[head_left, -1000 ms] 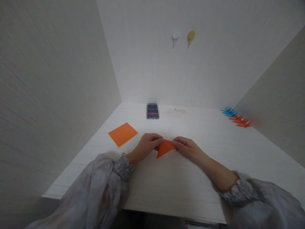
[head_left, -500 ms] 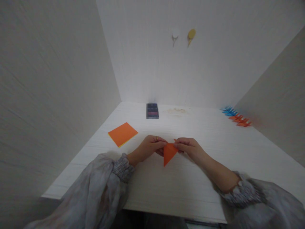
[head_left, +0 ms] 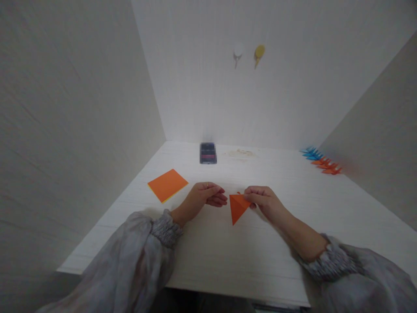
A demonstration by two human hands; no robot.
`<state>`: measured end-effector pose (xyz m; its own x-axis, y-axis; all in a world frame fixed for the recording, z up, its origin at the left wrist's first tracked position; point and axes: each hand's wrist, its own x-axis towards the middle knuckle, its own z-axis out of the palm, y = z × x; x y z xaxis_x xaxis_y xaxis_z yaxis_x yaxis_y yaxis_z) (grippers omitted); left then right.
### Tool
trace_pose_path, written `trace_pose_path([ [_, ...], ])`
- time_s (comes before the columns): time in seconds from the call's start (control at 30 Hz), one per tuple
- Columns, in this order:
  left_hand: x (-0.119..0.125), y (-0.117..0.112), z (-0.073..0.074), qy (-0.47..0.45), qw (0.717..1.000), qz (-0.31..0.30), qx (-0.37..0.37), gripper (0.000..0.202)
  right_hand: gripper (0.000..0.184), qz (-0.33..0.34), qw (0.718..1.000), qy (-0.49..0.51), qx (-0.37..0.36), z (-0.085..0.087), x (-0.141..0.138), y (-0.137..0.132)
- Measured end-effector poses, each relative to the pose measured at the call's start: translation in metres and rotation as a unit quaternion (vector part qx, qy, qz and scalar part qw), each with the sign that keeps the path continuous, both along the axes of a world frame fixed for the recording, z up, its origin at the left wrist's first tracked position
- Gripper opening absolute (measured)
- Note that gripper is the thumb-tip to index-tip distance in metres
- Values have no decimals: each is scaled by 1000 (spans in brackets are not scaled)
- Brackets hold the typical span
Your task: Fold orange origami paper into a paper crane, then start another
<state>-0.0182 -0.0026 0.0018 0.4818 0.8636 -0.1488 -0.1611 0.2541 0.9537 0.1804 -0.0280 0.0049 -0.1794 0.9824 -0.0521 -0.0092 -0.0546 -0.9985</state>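
A folded piece of orange origami paper (head_left: 239,209) hangs with one point downward, a crease running across it. My right hand (head_left: 262,198) pinches its upper right corner between thumb and fingers. Just left of the paper, and apart from it, is my left hand (head_left: 210,194), its fingers loosely extended with nothing in them. A ring shows on that hand. Further left, a stack of orange paper sheets (head_left: 168,185) with a yellow edge lies flat on the white table (head_left: 208,248).
Several folded blue paper figures (head_left: 312,153) and orange paper figures (head_left: 327,166) stand in a row by the right wall. A dark blurred box (head_left: 208,153) sits near the back wall. A white hook (head_left: 237,52) and a yellow hook (head_left: 259,52) are on that wall.
My left hand has let go of the folded paper and moved left. The paper has shifted slightly right and turned, held by my right hand alone.
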Motion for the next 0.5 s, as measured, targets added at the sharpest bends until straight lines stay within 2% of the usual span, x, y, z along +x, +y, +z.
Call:
trace_pose_path([
  [0.2,6,-7,1,61,996,-66,-1,24,15,28,998,-51,9,-6,-6,-1],
  [0.33,6,-8,1,84,996,-41,11,20,18,13,996,-86,14,-6,-7,-1],
  [0.5,5,-6,0,77,997,-13,19,17,18,-1,999,-31,15,-1,-5,1],
])
